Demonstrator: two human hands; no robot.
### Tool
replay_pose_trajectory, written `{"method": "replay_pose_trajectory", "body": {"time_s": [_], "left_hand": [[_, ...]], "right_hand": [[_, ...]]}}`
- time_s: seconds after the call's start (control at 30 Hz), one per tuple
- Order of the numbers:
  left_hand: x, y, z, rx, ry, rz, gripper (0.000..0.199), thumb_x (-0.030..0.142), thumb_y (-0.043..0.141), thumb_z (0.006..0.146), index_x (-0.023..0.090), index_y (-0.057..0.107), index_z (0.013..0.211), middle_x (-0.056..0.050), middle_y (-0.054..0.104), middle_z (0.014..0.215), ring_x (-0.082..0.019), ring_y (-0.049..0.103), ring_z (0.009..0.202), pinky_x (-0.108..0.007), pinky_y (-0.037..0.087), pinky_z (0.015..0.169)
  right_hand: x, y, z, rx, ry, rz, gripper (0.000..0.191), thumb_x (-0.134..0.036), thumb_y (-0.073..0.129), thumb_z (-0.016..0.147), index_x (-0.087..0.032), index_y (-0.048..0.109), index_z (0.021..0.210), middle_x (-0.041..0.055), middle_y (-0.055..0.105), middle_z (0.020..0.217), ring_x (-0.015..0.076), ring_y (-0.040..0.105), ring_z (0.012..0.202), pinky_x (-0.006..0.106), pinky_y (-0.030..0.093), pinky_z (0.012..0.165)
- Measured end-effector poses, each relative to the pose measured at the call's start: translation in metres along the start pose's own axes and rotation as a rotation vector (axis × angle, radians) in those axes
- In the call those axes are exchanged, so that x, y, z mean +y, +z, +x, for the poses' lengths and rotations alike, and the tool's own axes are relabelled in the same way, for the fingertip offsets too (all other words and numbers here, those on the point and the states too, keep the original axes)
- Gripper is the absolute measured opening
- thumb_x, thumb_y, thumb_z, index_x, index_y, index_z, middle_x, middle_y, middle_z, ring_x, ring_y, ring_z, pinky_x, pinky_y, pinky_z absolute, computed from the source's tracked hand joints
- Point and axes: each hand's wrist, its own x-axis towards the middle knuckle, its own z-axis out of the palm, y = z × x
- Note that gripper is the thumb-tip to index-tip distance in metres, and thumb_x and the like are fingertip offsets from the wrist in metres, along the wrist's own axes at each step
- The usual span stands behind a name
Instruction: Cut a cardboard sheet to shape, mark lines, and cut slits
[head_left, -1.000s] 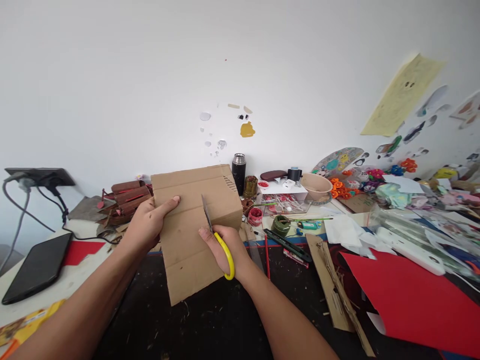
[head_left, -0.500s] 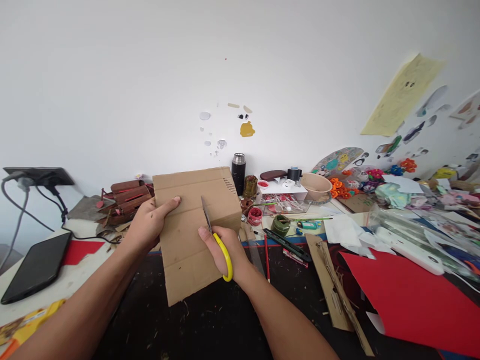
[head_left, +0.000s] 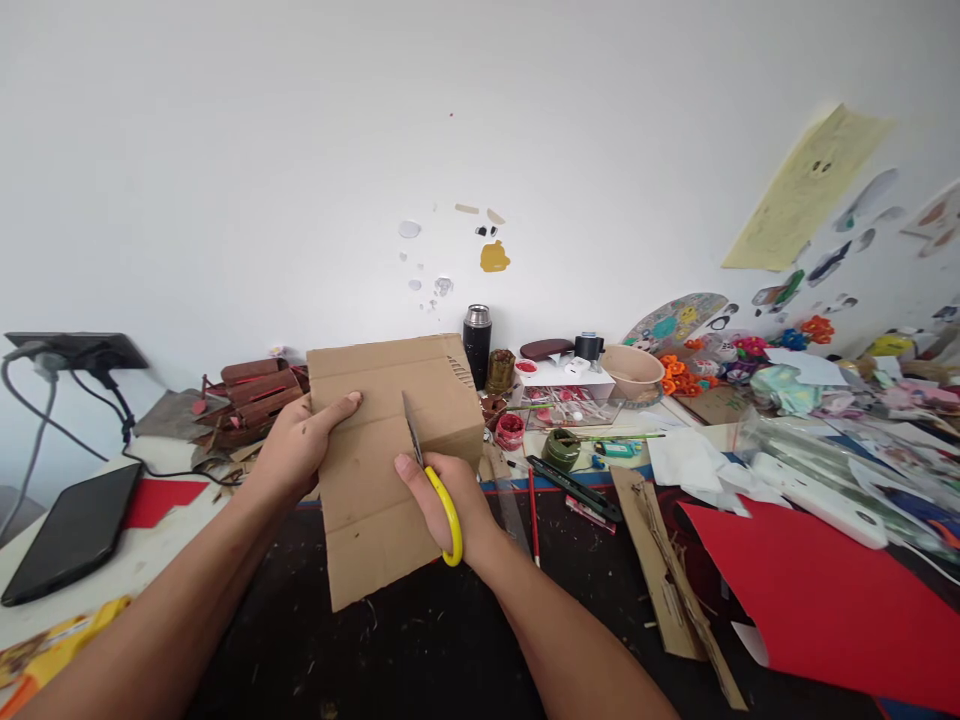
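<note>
A brown sheet of cardboard (head_left: 367, 480) with fold lines is held up over the dark table mat. My left hand (head_left: 304, 440) grips its left edge, thumb on the front face and the other fingers hidden behind. In my right hand (head_left: 450, 500) are scissors (head_left: 452, 525) with yellow handles. One blade lies over the cardboard's face, pointing up and away; the other blade is hidden behind it. A cut runs in from the right side to the blades, and the part beyond the cut bends back.
Behind the cardboard stand a black flask (head_left: 477, 345) and open paint jars (head_left: 510, 430). A box cutter (head_left: 574, 488), cardboard strips (head_left: 660, 570) and red paper (head_left: 825, 600) lie to the right. A black tablet-like device (head_left: 71, 535) is at left, near brown rolled pieces (head_left: 255, 395).
Almost nothing differs. The lower part of the cardboard has shifted very slightly left, and the scissors' handles have moved a few pixels with my right hand.
</note>
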Motion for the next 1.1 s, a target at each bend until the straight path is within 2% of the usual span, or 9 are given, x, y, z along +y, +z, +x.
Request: {"method": "replay_pose_trajectory", "body": {"time_s": [0.37, 0.53, 0.63, 0.73, 0.9, 1.0, 1.1], "left_hand": [[-0.003, -0.003, 0.004, -0.003, -0.021, 0.016, 0.049, 0.044, 0.093, 0.069, 0.019, 0.078, 0.109, -0.014, 0.086, 0.097, -0.034, 0.084, 0.078, -0.037, 0.067, 0.057], [-0.002, -0.002, 0.005, 0.001, -0.036, -0.002, 0.051, 0.047, 0.096, 0.067, 0.018, 0.078, 0.105, -0.014, 0.086, 0.093, -0.035, 0.084, 0.078, -0.039, 0.068, 0.059], [0.002, 0.0, 0.002, -0.007, -0.037, -0.014, 0.053, 0.05, 0.099, 0.065, 0.017, 0.078, 0.102, -0.013, 0.085, 0.086, -0.036, 0.084, 0.08, -0.041, 0.069, 0.063], [0.009, 0.002, -0.003, 0.004, -0.026, -0.007, 0.056, 0.047, 0.103, 0.058, 0.018, 0.077, 0.098, -0.012, 0.085, 0.084, -0.037, 0.084, 0.081, -0.041, 0.07, 0.065], [0.02, 0.005, -0.011, 0.031, -0.006, 0.035, 0.058, 0.044, 0.104, 0.055, 0.018, 0.077, 0.1, -0.012, 0.087, 0.088, -0.038, 0.085, 0.087, -0.042, 0.071, 0.067], [0.021, 0.003, -0.011, 0.045, 0.014, 0.079, 0.056, 0.048, 0.102, 0.059, 0.018, 0.078, 0.101, -0.012, 0.087, 0.09, -0.036, 0.084, 0.08, -0.038, 0.068, 0.059], [0.02, 0.0, -0.01, 0.07, 0.06, 0.178, 0.052, 0.051, 0.099, 0.064, 0.017, 0.081, 0.098, -0.01, 0.085, 0.08, -0.035, 0.083, 0.077, -0.034, 0.066, 0.055]], "right_hand": [[0.005, 0.004, 0.0, 0.001, -0.012, 0.006, 0.062, -0.075, 0.055, 0.103, -0.022, 0.05, 0.07, -0.0013, 0.054, 0.068, 0.0161, 0.048, 0.066, 0.03, 0.033, 0.062], [0.003, 0.004, 0.0, -0.001, -0.01, -0.008, 0.062, -0.074, 0.057, 0.102, -0.022, 0.05, 0.07, -0.0012, 0.054, 0.067, 0.0165, 0.049, 0.067, 0.03, 0.033, 0.063], [0.003, 0.005, 0.001, -0.008, -0.033, -0.003, 0.056, -0.068, 0.057, 0.104, -0.022, 0.053, 0.074, -0.0007, 0.057, 0.07, 0.0168, 0.051, 0.069, 0.029, 0.034, 0.064], [0.004, 0.003, 0.001, -0.027, -0.055, -0.012, 0.052, -0.064, 0.055, 0.106, -0.022, 0.056, 0.076, -0.0002, 0.06, 0.073, 0.0169, 0.053, 0.07, 0.029, 0.035, 0.065], [0.003, -0.003, 0.002, -0.023, -0.068, -0.058, 0.058, -0.068, 0.056, 0.105, -0.022, 0.052, 0.071, -0.0018, 0.056, 0.069, 0.0158, 0.05, 0.068, 0.029, 0.032, 0.063], [0.003, -0.005, 0.003, -0.031, -0.055, -0.059, 0.06, -0.071, 0.059, 0.103, -0.022, 0.052, 0.068, -0.0019, 0.055, 0.068, 0.0158, 0.049, 0.067, 0.028, 0.032, 0.061], [0.003, -0.007, 0.004, -0.045, -0.047, -0.041, 0.061, -0.074, 0.062, 0.099, -0.022, 0.055, 0.069, -0.0016, 0.056, 0.067, 0.0162, 0.051, 0.066, 0.028, 0.033, 0.061]]}}
